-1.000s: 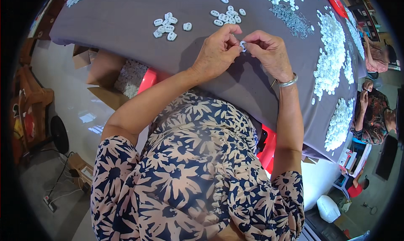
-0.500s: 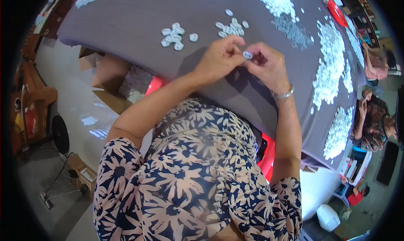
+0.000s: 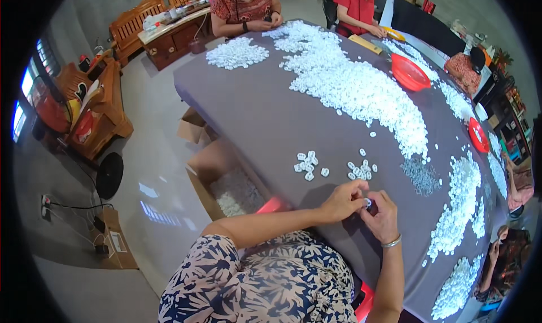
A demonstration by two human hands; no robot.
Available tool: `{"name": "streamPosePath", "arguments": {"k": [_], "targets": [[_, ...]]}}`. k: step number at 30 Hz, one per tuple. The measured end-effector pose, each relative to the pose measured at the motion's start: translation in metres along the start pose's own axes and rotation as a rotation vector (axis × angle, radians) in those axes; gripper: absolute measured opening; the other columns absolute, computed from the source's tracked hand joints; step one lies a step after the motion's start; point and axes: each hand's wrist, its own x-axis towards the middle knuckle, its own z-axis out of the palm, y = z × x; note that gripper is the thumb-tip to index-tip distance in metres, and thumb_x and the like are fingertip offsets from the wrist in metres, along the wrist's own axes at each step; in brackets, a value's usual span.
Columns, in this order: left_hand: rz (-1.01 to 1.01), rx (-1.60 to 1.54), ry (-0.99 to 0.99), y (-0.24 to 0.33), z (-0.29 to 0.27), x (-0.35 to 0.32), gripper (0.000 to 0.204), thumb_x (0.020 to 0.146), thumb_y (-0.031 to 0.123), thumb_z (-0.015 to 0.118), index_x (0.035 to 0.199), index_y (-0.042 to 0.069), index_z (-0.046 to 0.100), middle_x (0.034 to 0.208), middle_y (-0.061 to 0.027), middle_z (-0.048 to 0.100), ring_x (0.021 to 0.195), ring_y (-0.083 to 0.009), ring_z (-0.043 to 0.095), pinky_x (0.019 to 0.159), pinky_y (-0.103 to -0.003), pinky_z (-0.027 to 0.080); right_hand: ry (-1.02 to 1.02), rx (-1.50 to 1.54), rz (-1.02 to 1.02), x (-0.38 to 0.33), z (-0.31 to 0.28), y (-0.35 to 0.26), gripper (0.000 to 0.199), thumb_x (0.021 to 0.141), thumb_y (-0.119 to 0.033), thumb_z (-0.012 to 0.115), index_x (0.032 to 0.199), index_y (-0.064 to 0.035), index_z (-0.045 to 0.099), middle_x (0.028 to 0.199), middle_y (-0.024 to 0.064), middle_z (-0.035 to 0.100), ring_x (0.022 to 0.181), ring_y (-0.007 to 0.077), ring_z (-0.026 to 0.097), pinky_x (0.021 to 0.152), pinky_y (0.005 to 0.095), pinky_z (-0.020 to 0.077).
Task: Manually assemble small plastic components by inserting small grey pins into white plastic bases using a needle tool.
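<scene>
A small white oval plastic piece (image 3: 368, 203) is pinched between the thumb and fingers of my right hand (image 3: 385, 217), which has a bracelet at its wrist. My left hand (image 3: 342, 202) comes up against it from the left, its thumb and fingertips closed together. Whatever those fingertips hold is too small to make out. Just beyond my hands, on the grey-brown cloth, lie two little groups of similar white pieces, a left group (image 3: 305, 162) and a right group (image 3: 361, 170). A heap of thin grey parts (image 3: 420, 176) sits farther right.
A broad heap of white pieces (image 3: 361, 89) spreads across the cloth-covered table (image 3: 237, 106), with another pile (image 3: 456, 210) at right. Red basins (image 3: 410, 73) stand among them. Several people work around the edges. An open cardboard box (image 3: 212, 176) is on the floor at left.
The view has swung up and leftward, so the far table and people there now show. My hands remain together at the white piece, which has turned slightly.
</scene>
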Motion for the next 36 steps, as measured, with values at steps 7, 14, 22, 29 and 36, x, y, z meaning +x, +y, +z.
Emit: {"name": "streamPosePath", "arguments": {"k": [7,14,22,29,36], "targets": [[0.008,0.013,-0.038,0.002,-0.006,0.004,0.025,0.082,0.004,0.060,0.105,0.001,0.051,0.068,-0.0015,0.053,0.062,-0.0083,0.049,0.055,-0.027,0.042,-0.090,-0.237,-0.101,0.003,0.003,0.008,0.027,0.076,-0.022,0.073,0.088,-0.0044,0.056,0.078,0.0126,0.055,0.064,0.0331,0.058,0.054,0.0407,0.0470],[0.006,-0.115,-0.065,-0.003,0.002,-0.002,0.023,0.081,0.004,0.057,0.104,0.000,0.053,0.070,-0.0001,0.053,0.065,-0.0074,0.050,0.059,-0.024,0.042,-0.160,-0.332,-0.143,-0.011,0.010,0.025,0.027,0.083,-0.025,0.064,0.078,-0.0040,0.049,0.071,0.0161,0.056,0.064,0.0372,0.059,0.055,0.0454,0.0461],[-0.090,-0.241,-0.015,0.000,0.009,-0.008,0.032,0.081,0.002,0.051,0.113,0.000,0.054,0.072,0.0003,0.048,0.066,-0.0090,0.048,0.062,-0.025,0.042,-0.167,-0.331,-0.176,-0.010,0.013,0.021,0.022,0.084,-0.020,0.060,0.076,-0.0038,0.049,0.067,0.0157,0.057,0.061,0.0359,0.059,0.055,0.0445,0.0465],[-0.024,-0.153,-0.062,-0.001,0.006,-0.007,0.036,0.086,0.003,0.047,0.122,0.003,0.049,0.077,0.0016,0.047,0.070,-0.0060,0.047,0.066,-0.023,0.041,-0.121,-0.343,-0.200,-0.012,0.016,0.021,0.024,0.086,-0.021,0.061,0.074,-0.0034,0.049,0.063,0.0158,0.056,0.058,0.0346,0.059,0.052,0.0434,0.0460],[-0.036,-0.113,-0.064,0.002,0.014,-0.009,0.034,0.088,0.005,0.048,0.122,0.002,0.049,0.075,0.0018,0.047,0.069,-0.0060,0.048,0.065,-0.023,0.042,-0.032,-0.319,-0.169,-0.019,0.013,0.020,0.027,0.086,-0.023,0.061,0.073,-0.0037,0.047,0.061,0.0184,0.050,0.057,0.0389,0.054,0.050,0.0450,0.0417]]}}
